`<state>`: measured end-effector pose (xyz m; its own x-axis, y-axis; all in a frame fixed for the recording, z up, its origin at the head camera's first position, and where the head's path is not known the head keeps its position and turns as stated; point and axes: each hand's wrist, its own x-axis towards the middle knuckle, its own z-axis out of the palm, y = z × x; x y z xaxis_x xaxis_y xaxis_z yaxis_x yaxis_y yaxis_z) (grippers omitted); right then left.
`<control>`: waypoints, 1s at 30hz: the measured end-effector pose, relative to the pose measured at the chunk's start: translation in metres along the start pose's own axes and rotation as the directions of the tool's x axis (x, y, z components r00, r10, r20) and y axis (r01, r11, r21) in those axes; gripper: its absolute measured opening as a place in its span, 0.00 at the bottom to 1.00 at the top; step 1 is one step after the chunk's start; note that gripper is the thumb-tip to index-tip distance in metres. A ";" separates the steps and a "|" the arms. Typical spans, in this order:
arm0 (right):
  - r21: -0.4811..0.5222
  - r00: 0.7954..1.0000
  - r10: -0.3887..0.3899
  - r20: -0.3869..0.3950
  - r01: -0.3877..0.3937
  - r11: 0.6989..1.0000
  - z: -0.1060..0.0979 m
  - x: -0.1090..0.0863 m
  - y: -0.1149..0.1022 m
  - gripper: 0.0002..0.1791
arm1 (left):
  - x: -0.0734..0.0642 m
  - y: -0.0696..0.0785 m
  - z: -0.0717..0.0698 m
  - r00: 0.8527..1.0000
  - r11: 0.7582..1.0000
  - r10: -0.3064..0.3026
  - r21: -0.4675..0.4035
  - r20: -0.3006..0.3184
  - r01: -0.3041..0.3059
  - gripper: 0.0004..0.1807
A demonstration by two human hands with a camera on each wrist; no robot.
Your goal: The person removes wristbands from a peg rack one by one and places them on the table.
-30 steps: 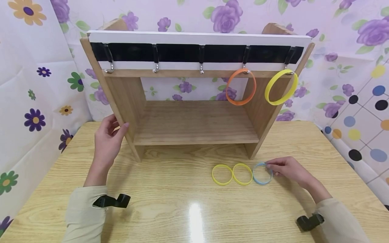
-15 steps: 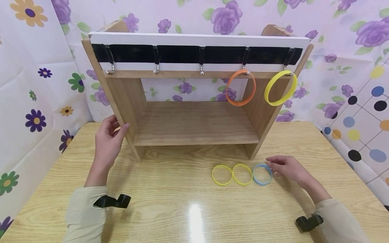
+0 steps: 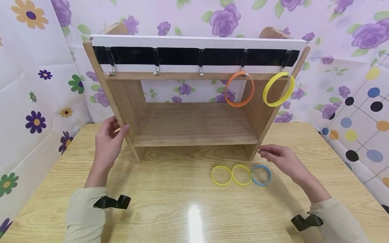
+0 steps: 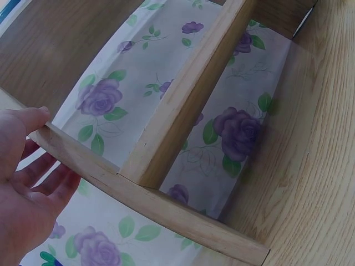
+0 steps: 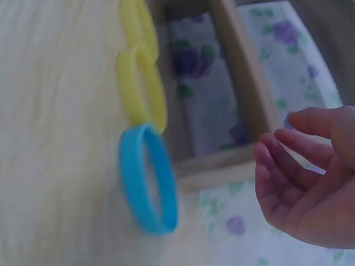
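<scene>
My left hand (image 3: 110,141) holds the left side panel of a wooden shelf (image 3: 194,125), the thumb on one side and the fingers on the other, as the left wrist view also shows. Just off the shelf's right foot, my right hand (image 3: 284,162) hovers with loosely bent fingers and nothing in them. Below it on the table lies a blue wristband (image 5: 133,174), apart from the fingers. Two yellow bands, one left (image 3: 221,185) and one in the middle (image 3: 241,184), lie in a row with it, edges touching.
A white and black rail (image 3: 179,55) with several metal hooks spans the shelf's top. An orange band (image 3: 238,105) and a thicker-looking yellow band (image 3: 275,103) hang from its two rightmost hooks. Flowered cloth (image 3: 182,13) stands behind the wooden table (image 3: 152,202).
My right hand has let go of the blue band, which lies flat, and has moved up and left toward the shelf's right foot. My left hand keeps its grip on the panel.
</scene>
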<state>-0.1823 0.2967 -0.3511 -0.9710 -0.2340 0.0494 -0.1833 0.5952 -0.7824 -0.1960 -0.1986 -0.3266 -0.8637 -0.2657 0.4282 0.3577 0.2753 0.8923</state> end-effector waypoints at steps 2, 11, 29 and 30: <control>-0.001 1.000 -0.016 -0.012 0.016 1.000 0.000 0.000 -0.012 0.21 | 0.000 0.000 0.000 1.000 1.000 0.002 -0.004 -0.001 -0.002 0.23; 0.121 0.993 -0.110 -0.047 0.115 0.986 -0.003 0.001 -0.062 0.18 | 0.000 -0.001 -0.001 1.000 1.000 -0.005 0.003 0.018 0.005 0.24; 0.471 0.940 -0.192 -0.282 0.311 0.826 0.012 0.029 -0.131 0.21 | 0.001 -0.001 -0.001 1.000 1.000 0.001 -0.004 0.010 -0.001 0.24; 0.493 0.936 -0.190 -0.297 0.321 0.809 0.013 0.030 -0.134 0.21 | 0.001 -0.001 -0.001 1.000 1.000 0.003 -0.006 0.009 -0.003 0.24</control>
<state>-0.1853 0.2000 -0.2530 -0.9195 -0.1034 0.3793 -0.3839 0.0272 -0.9230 -0.1966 -0.2001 -0.3271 -0.8660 -0.2562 0.4294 0.3623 0.2703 0.8920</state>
